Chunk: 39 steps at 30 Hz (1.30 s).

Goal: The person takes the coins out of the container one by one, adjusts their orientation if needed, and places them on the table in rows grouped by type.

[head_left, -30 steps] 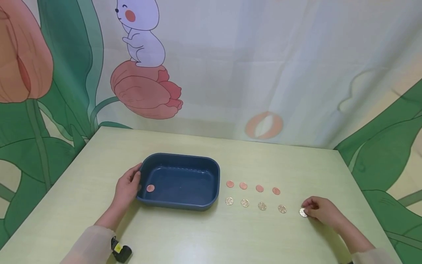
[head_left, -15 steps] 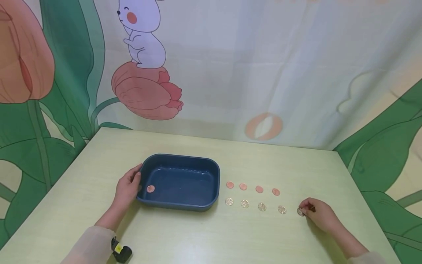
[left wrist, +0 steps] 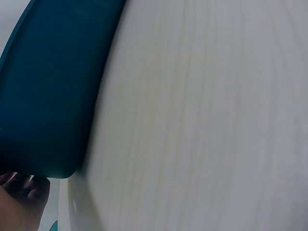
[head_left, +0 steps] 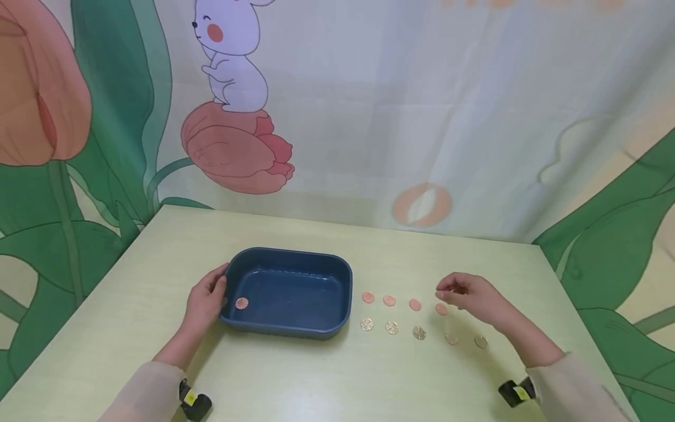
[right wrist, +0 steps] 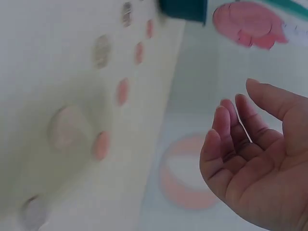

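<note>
My left hand (head_left: 204,302) grips the left end of a deep blue plastic tray (head_left: 285,333), its fingers against the outer wall in the left wrist view. One copper-coloured coin (head_left: 241,303) lies inside the tray near that end. My right hand (head_left: 471,298) hovers above the right end of a row of copper-coloured coins (head_left: 415,305). In the right wrist view its fingers are loosely bent, the thumb apart, and nothing is between them. In front of that row lies a second row of pale gold coins (head_left: 391,327), ending with a coin (head_left: 481,341) at the right.
All of this stands on a pale wooden table (head_left: 316,387). A curtain (head_left: 358,146) printed with tulips and a white animal hangs behind its far edge. Black wrist cameras sit at the left sleeve (head_left: 142,392) and the right sleeve (head_left: 572,384).
My right hand has let go of the rightmost pale gold coin and moved up and left over the copper-coloured row. The left hand and tray stay in place.
</note>
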Motion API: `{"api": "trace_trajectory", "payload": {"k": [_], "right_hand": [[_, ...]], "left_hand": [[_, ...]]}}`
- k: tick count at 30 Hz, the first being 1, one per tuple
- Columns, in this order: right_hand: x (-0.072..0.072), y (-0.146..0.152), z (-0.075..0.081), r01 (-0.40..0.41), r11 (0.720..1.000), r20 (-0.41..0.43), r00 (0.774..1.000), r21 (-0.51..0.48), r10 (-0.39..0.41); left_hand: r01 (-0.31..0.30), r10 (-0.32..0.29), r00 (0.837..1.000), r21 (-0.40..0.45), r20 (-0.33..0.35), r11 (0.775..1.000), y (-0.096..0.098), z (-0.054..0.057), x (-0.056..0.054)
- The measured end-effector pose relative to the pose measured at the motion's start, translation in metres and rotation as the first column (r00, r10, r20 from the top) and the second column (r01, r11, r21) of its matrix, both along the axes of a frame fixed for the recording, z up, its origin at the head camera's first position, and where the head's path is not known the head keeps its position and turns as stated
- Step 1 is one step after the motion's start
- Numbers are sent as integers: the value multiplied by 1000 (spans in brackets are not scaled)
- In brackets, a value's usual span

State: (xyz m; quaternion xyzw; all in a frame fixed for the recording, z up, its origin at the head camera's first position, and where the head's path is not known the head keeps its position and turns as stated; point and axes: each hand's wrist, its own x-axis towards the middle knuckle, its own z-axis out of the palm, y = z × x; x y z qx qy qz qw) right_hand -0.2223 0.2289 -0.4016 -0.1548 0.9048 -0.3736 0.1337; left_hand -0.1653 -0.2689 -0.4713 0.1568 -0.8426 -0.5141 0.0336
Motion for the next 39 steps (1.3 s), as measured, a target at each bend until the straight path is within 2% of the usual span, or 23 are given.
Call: {"api": "trace_trajectory", "payload": {"k": [6,15,20,29,31,33,37,39], "right_hand": [[-19,-54,24,-144,990,-34,989,2,144],[-39,-119,32,-330,943,-19,943,46,331],[-47,-155,39,-404,910,34,915,93,403],[-55,-216,45,-530,838,155,846,129,511],[-57,-228,46,-563,816,170,823,129,541],[-60,-240,45,-608,782,190,791,136,582],[-66,-262,42,-695,692,231,718,195,657],[-69,-273,41,-725,651,243,689,225,683]], "left_hand": [[-5,5,1000,-1,-10,1000,0,-1,0],[-7,7,1000,1,-7,1000,-2,-2,1],[-8,8,1000,-4,-13,1000,-2,-2,1],[-13,13,1000,0,-12,1000,-1,0,1],[-9,9,1000,5,-11,1000,0,0,1],[-5,6,1000,9,-12,1000,-1,1,1],[-11,11,1000,9,-21,1000,-1,0,1],[-12,12,1000,6,-25,1000,-1,-1,1]]}}
